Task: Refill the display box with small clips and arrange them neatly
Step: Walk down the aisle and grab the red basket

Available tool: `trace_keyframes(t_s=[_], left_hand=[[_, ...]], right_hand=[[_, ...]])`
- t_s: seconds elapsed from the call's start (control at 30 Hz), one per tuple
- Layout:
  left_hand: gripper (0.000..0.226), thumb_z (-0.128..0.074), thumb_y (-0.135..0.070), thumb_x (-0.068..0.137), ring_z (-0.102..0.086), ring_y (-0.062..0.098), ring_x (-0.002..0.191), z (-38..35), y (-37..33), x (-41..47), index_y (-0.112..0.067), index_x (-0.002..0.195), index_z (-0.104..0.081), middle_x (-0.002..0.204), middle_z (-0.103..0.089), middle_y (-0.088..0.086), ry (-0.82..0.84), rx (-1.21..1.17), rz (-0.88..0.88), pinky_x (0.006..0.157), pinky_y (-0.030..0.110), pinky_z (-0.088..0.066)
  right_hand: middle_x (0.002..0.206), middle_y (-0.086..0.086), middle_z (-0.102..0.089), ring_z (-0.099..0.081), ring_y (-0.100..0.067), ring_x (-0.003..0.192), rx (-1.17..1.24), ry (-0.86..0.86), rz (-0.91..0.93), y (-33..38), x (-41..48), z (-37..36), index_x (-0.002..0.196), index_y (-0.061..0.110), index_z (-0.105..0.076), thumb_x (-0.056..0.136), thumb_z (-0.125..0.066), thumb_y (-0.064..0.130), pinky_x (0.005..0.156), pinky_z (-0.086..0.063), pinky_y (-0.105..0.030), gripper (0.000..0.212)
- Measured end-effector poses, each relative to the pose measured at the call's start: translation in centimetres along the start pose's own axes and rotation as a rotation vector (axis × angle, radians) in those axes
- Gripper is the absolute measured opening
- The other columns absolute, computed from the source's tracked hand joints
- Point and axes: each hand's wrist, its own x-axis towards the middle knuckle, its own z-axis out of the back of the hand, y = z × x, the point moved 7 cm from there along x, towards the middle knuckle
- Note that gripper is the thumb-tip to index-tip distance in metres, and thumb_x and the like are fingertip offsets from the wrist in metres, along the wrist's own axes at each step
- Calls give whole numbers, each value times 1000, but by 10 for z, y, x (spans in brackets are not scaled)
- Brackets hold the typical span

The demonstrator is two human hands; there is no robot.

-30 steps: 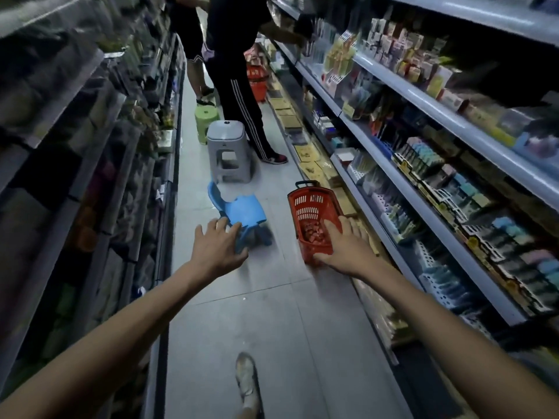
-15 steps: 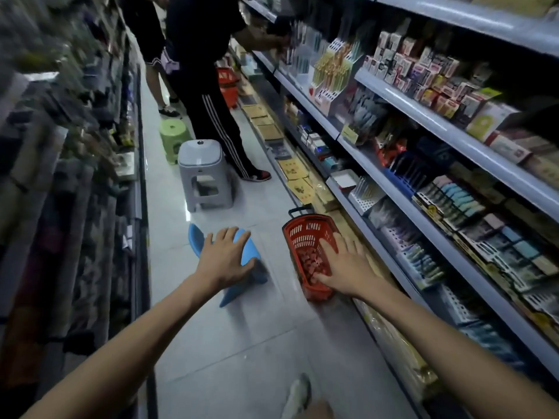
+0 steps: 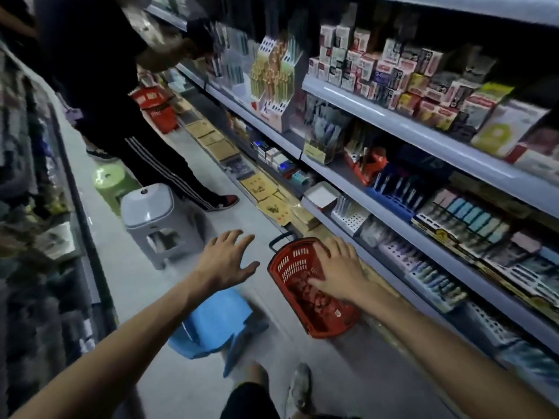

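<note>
Stock-fetching step, I judge: the right hand (image 3: 338, 273), fingers spread, sits over the small clips (image 3: 314, 305) in the red basket (image 3: 290, 264) beneath it; the left hand (image 3: 225, 261) hovers spread beside it. The next move calls for closing on a handful

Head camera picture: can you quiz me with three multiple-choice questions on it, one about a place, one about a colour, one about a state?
1. Where does the red basket stand?
A. On the floor by the shelves
B. On a table
C. Hung from the ceiling

2. What colour is the small chair under the left arm?
A. Yellow
B. Blue
C. Black

3. How is the left hand?
A. Clenched into a fist
B. Gripping the basket's handle
C. Fingers spread, holding nothing

Answers: 1 A, it sits on the floor tiles beside the shelves; 2 B, its seat is plainly blue; 3 C, it hovers with its fingers apart above the floor.
</note>
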Motion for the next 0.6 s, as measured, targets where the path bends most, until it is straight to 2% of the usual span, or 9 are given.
trace_keyframes(t_s=[0.17, 0.4, 0.5, 0.6], left_hand=[[85, -40, -75, 89, -35, 34, 150, 21, 0, 70, -28, 159, -33, 163, -37, 11, 6, 119, -173, 118, 53, -33], [86, -35, -76, 91, -21, 34, 156, 20, -25, 172, -30, 163, -19, 171, -21, 12, 112, 267, -462, 125, 60, -19], [86, -29, -77, 91, -22, 35, 155, 6, -39, 225, -29, 162, -22, 169, -24, 14, 140, 333, -623, 123, 59, -21], [86, -37, -74, 90, -25, 35, 153, -24, -57, 274, -29, 162, -22, 166, -27, 13, 224, 394, -797, 122, 59, -23]], right_hand=[[171, -18, -4, -2, -40, 157, 55, -48, -52, -17, 42, 16, 165, 20, -4, 90, -52, 72, 128, -2, -55, 103], [171, -16, -3, -1, -40, 158, 257, -119, -239, -49, 83, 8, 165, 25, -3, 91, -49, 74, 128, 0, -54, 100], [171, -15, 1, 4, -39, 158, 324, -122, -361, -65, 105, -9, 165, 24, -5, 91, -50, 72, 128, 1, -54, 99], [172, -14, 1, 5, -38, 158, 406, -84, -491, -73, 128, -32, 165, 24, -7, 90, -54, 70, 128, 2, -55, 100]])
